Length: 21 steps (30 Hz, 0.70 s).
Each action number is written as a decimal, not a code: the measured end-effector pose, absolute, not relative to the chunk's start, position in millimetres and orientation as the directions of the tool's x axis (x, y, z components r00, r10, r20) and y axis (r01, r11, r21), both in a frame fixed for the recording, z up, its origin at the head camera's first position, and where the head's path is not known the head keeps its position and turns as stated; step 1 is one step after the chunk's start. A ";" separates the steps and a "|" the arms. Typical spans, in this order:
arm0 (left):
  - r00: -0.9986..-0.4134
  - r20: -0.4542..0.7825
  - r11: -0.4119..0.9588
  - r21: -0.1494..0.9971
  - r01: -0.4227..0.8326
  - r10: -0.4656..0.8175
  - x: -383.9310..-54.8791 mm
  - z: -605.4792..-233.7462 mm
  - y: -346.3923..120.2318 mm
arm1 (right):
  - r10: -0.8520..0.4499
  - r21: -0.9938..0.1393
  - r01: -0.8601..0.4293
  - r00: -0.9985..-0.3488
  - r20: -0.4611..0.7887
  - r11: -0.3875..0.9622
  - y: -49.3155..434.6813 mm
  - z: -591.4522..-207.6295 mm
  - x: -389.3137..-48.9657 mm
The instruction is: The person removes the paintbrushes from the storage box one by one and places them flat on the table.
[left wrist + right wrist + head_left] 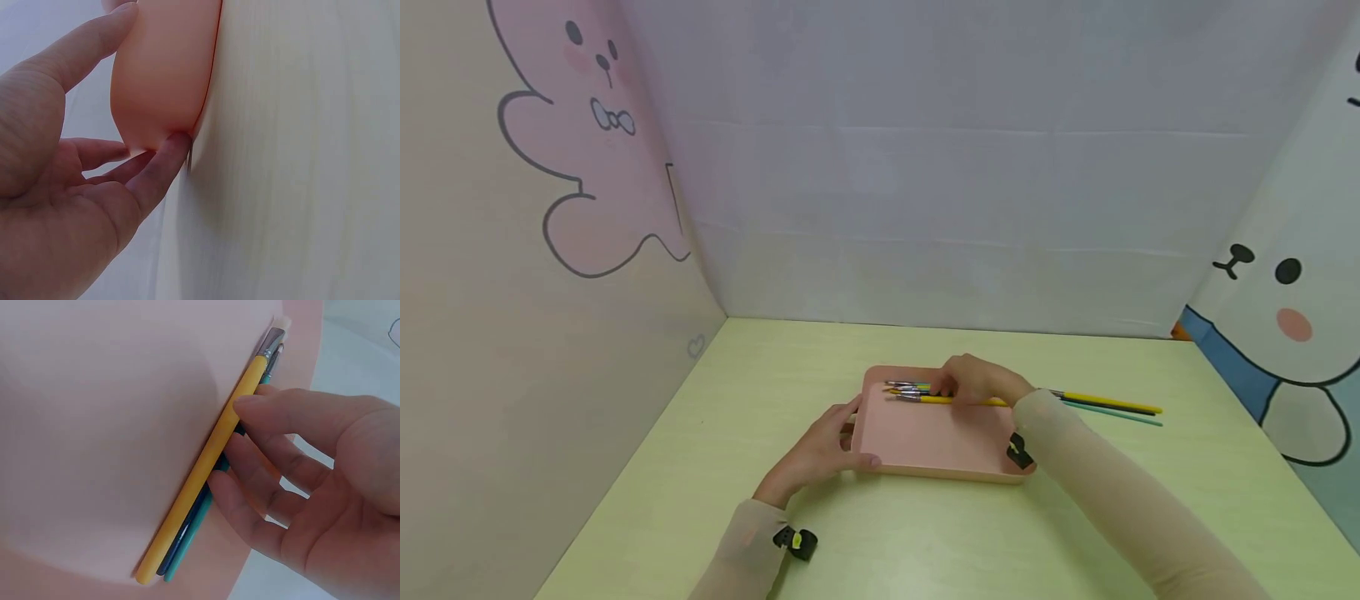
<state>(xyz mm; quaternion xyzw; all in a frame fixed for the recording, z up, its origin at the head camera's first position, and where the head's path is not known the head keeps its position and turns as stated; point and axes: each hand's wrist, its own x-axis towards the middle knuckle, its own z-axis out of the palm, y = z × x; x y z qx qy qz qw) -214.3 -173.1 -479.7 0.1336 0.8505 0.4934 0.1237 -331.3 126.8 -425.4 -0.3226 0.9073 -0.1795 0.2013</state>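
A shallow pink tray (940, 446) lies on the table. My left hand (823, 446) grips its near left corner, thumb at the front rim and fingers against the left side; the left wrist view shows fingertips on the tray wall (162, 69). Over the tray's far part, my right hand (973, 379) pinches paintbrushes lying along the back side. In the right wrist view the thumb presses a thick yellow paintbrush (187, 484), with a teal paintbrush (187, 544) and a dark blue one beside it. Their bristle ends (895, 392) point left.
More paintbrushes (1112, 402), yellow, dark and teal, lie on the table to the tray's right, partly hidden by the right wrist. A pale back wall (925, 208) and side walls with cartoon animals bound the light yellow table (925, 533).
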 end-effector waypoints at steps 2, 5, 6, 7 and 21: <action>-0.933 -0.076 0.482 0.869 0.111 0.351 -214.4 -479.6 -173.1 | -0.645 -0.454 -0.499 -0.718 -0.260 0.738 126.3 -426.3 -330.5; -0.933 -0.074 0.490 0.864 0.116 0.353 -214.7 -479.9 -172.9 | -0.639 -0.448 -0.497 -0.725 -0.256 0.743 125.7 -427.2 -329.4; -0.932 -0.074 0.491 0.863 0.118 0.354 -214.7 -480.1 -172.8 | -0.637 -0.447 -0.495 -0.728 -0.253 0.745 125.5 -427.3 -328.9; -0.932 -0.074 0.491 0.863 0.119 0.355 -214.7 -480.3 -172.7 | -0.634 -0.444 -0.496 -0.732 -0.249 0.747 125.1 -427.7 -328.4; -0.937 -0.079 0.502 0.858 0.111 0.341 -213.5 -479.8 -172.0 | -0.558 -0.401 -0.441 -0.792 -0.248 0.803 119.8 -433.7 -322.4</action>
